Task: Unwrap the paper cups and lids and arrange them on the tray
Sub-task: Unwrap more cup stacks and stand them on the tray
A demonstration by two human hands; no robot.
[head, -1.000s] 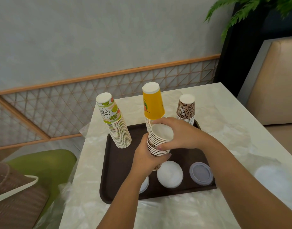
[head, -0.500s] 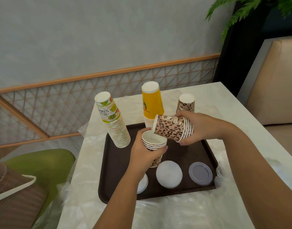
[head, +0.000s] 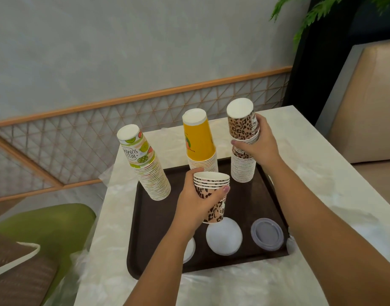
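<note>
The right hand grips inverted leopard cups atop the leopard stack; the left hand holds an upright bundle over the tray. A crooked seating could topple that stack toward the table edge just beyond. Lids crowd the space below the left hand; bare tray lies between the hands.

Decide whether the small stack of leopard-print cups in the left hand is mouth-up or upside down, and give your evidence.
Mouth-up. The leopard-print cups in the left hand show open rolled rims on top and narrow toward the bottom.
</note>
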